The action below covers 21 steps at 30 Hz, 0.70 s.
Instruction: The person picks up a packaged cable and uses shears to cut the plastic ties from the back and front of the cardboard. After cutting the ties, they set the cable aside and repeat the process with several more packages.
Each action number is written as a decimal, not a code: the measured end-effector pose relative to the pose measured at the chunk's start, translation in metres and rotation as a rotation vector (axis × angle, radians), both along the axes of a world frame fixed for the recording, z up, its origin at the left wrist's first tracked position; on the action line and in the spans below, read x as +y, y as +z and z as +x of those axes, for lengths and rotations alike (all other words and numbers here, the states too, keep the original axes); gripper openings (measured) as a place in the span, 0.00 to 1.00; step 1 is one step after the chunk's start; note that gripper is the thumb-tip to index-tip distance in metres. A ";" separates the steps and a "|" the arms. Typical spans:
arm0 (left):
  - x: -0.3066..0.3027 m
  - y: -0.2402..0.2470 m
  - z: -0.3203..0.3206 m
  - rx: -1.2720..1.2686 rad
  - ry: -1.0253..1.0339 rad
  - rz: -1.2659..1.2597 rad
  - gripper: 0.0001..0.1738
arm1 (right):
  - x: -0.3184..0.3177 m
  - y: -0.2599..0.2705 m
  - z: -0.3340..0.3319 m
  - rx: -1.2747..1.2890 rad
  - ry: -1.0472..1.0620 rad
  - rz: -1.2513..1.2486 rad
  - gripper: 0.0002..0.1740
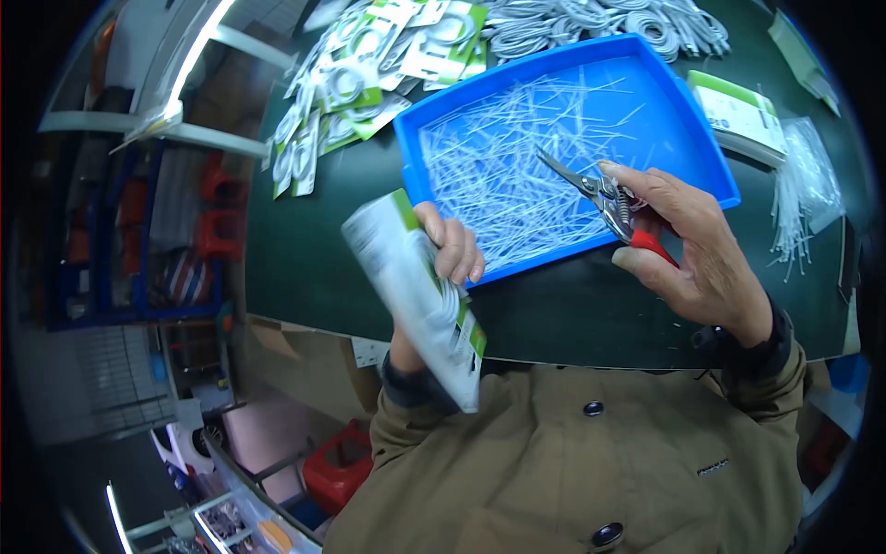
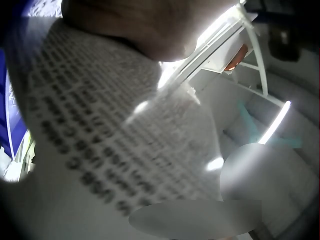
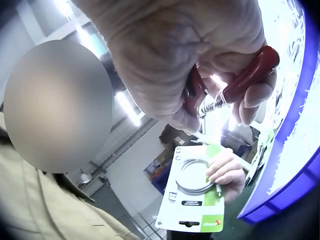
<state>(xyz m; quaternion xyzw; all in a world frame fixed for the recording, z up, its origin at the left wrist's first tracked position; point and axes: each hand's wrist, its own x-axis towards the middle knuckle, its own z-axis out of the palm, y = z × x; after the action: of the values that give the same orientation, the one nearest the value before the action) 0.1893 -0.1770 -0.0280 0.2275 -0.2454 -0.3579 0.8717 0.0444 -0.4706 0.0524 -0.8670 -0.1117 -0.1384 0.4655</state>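
My left hand (image 1: pixel 452 249) grips a carded cable pack (image 1: pixel 406 291), fingers over its front edge. The pack is white and green and stands tilted in front of my body. In the right wrist view, a coiled grey USB cable (image 3: pixel 192 176) shows on the card front; the left wrist view shows rows of print on its back. My right hand (image 1: pixel 701 235) holds red-handled pruning shears (image 1: pixel 609 198) between thumb and fingers. Their blades point up and left over the blue tray (image 1: pixel 701 138), and a coil spring shows between the handles.
Thin white plastic strips (image 1: pixel 517 166) litter the tray. More carded packs (image 1: pixel 369 55) lie back left, with coiled grey cables (image 1: pixel 600 32) behind the tray. At right are a stack of white-green cards (image 1: pixel 738 120) and a bag of white ties (image 1: pixel 808 175). The table edge runs before my body.
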 end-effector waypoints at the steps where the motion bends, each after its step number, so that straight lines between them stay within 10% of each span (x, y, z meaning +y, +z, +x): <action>1: 0.001 -0.001 0.008 -0.076 -0.040 -0.019 0.17 | 0.008 0.005 0.002 0.011 0.031 -0.007 0.38; 21: -0.015 0.019 -0.016 0.013 0.008 0.087 0.24 | 0.054 0.008 0.015 0.103 0.288 -0.118 0.37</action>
<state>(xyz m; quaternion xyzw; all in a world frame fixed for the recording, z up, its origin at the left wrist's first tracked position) 0.1729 -0.1917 -0.0090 0.2638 -0.2229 -0.3664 0.8640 0.0591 -0.4171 0.0599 -0.8737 -0.2188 -0.0190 0.4340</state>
